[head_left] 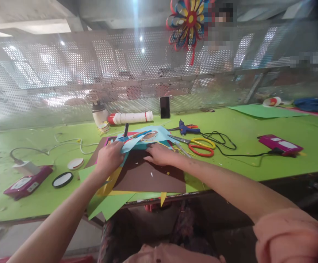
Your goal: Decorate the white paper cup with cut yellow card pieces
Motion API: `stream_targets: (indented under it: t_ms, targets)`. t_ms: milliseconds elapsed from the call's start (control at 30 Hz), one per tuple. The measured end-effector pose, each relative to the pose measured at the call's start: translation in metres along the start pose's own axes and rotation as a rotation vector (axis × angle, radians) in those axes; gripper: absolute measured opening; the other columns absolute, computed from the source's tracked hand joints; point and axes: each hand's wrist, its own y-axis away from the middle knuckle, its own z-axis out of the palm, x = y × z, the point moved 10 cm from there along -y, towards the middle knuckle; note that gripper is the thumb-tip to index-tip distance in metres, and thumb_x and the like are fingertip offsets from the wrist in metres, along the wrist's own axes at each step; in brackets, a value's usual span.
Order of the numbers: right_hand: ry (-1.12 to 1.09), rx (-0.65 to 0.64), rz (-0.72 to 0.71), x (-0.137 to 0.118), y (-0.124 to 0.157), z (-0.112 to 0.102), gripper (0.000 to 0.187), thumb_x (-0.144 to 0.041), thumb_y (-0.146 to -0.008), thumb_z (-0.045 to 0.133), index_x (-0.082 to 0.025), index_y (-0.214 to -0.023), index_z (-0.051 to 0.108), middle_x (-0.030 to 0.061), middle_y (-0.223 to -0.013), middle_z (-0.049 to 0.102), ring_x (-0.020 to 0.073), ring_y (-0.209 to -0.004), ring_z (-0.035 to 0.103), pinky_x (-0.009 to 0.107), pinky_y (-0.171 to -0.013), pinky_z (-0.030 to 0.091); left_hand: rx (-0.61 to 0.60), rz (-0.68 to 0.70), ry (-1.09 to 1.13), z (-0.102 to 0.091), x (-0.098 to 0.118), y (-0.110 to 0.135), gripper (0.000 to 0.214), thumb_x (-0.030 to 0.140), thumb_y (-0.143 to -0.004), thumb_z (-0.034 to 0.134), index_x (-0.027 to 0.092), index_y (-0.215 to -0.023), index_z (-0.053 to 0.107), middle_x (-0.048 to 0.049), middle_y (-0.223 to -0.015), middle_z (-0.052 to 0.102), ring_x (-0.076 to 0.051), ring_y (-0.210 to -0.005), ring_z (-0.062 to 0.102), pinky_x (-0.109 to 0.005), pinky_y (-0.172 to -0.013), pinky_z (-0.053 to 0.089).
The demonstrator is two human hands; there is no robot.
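My left hand [108,157] is closed on the near left edge of a light blue paper sheet [159,136] and lifts that corner. My right hand [160,154] lies on the blue sheet's near edge with fingers pressed down on it. The blue sheet rests on a brown sheet [148,177], which lies over yellow [108,184] and green paper [109,206] at the table's front edge. A pen and a round cut-out lie on the blue sheet.
Scissors with yellow and red handles [199,145], a blue glue gun [187,128] with a black cord, two magenta boxes [280,143] [27,182], round lids [62,179], a white tube [131,117], a phone [164,107] on the green table [257,160]. A perforated metal screen behind; a paper flower [187,22] hangs on it.
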Motion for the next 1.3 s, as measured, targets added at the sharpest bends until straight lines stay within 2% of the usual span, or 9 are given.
stream_targets:
  t_ms: [200, 433, 633, 800, 900, 1033, 1100, 1200, 1300]
  targets:
    - [-0.286, 0.052, 0.105, 0.008, -0.012, 0.0, 0.025, -0.032, -0.086, 0.054, -0.014, -0.095, 0.069, 0.0174, -0.108, 0.069, 0.0322, -0.107, 0.06, 0.044, -0.09, 0.044, -0.017, 0.075, -0.007, 0.003, 0.008, 0.005, 0.017, 0.02, -0.085, 0.043, 0.019, -0.088, 0.06, -0.0075, -0.091, 0.066, -0.023, -0.084, 0.063, -0.03, -0.062, 0.04]
    - [-0.936, 0.057, 0.216, 0.005, 0.009, -0.003, 0.022, -0.017, -0.087, 0.04, -0.014, -0.085, 0.062, 0.0118, -0.092, 0.073, 0.02, -0.088, 0.07, 0.035, -0.078, 0.057, -0.038, 0.173, -0.01, 0.008, 0.021, 0.015, 0.019, 0.009, -0.08, 0.044, 0.018, -0.086, 0.06, -0.0094, -0.089, 0.065, -0.024, -0.088, 0.061, -0.031, -0.066, 0.044]
    - [-1.234, -0.042, 0.295, -0.004, 0.025, 0.007, 0.027, -0.033, -0.089, 0.035, -0.015, -0.086, 0.055, 0.0137, -0.083, 0.072, 0.021, -0.079, 0.073, 0.04, -0.078, 0.059, -0.045, 0.319, 0.015, 0.012, 0.043, 0.028, 0.016, 0.009, -0.083, 0.046, 0.015, -0.085, 0.061, -0.0098, -0.085, 0.063, -0.025, -0.084, 0.06, -0.033, -0.067, 0.047]
    - [-1.098, -0.108, 0.381, 0.005, 0.035, 0.015, 0.042, -0.048, -0.091, 0.037, -0.014, -0.076, 0.057, 0.0128, -0.069, 0.07, 0.0207, -0.06, 0.071, 0.034, -0.055, 0.059, -0.03, 0.385, 0.046, 0.011, 0.049, 0.036, 0.013, 0.01, -0.084, 0.048, 0.014, -0.083, 0.06, -0.0105, -0.083, 0.062, -0.026, -0.081, 0.059, -0.035, -0.066, 0.048]
    - [-0.862, -0.023, 0.434, 0.029, 0.035, -0.006, 0.04, -0.046, -0.086, 0.047, -0.014, -0.065, 0.058, 0.0097, -0.055, 0.065, 0.0194, -0.042, 0.061, 0.032, -0.039, 0.049, -0.021, 0.402, 0.068, 0.011, 0.05, 0.039, 0.016, 0.006, -0.083, 0.047, 0.015, -0.083, 0.06, -0.0102, -0.082, 0.061, -0.026, -0.08, 0.058, -0.036, -0.066, 0.049]
    - [-0.608, 0.176, 0.324, 0.044, 0.022, -0.059, 0.015, -0.03, -0.078, 0.059, -0.017, -0.081, 0.065, 0.0105, -0.09, 0.07, 0.0263, -0.091, 0.065, 0.044, -0.083, 0.051, -0.017, 0.387, 0.1, 0.013, 0.046, 0.038, 0.019, 0.004, -0.081, 0.045, 0.015, -0.083, 0.06, -0.0092, -0.079, 0.061, -0.025, -0.077, 0.059, -0.036, -0.064, 0.049]
    - [-0.453, 0.179, 0.14, 0.03, 0.015, -0.074, 0.031, -0.018, -0.069, 0.064, -0.02, -0.099, 0.067, 0.0094, -0.117, 0.064, 0.0269, -0.117, 0.052, 0.046, -0.105, 0.035, -0.012, 0.353, 0.11, 0.011, 0.041, 0.036, 0.018, 0.005, -0.08, 0.045, 0.015, -0.084, 0.06, -0.0093, -0.08, 0.061, -0.026, -0.077, 0.059, -0.036, -0.062, 0.049]
    - [-0.187, 0.14, -0.13, 0.008, 0.018, -0.079, 0.056, -0.009, -0.066, 0.06, -0.021, -0.121, 0.06, 0.0089, -0.133, 0.055, 0.025, -0.126, 0.044, 0.046, -0.112, 0.026, -0.027, 0.334, 0.119, 0.01, 0.035, 0.035, 0.02, 0.004, -0.078, 0.045, 0.015, -0.084, 0.06, -0.0092, -0.08, 0.061, -0.026, -0.077, 0.058, -0.037, -0.063, 0.049]
    - [-0.143, 0.084, -0.061, 0.034, 0.016, -0.077, 0.058, -0.007, -0.069, 0.054, -0.021, -0.125, 0.057, 0.0075, -0.132, 0.057, 0.0225, -0.122, 0.05, 0.04, -0.106, 0.038, -0.046, 0.386, 0.139, 0.009, 0.04, 0.039, 0.022, 0.001, -0.079, 0.043, 0.016, -0.08, 0.059, -0.0087, -0.078, 0.06, -0.024, -0.075, 0.057, -0.036, -0.064, 0.049]
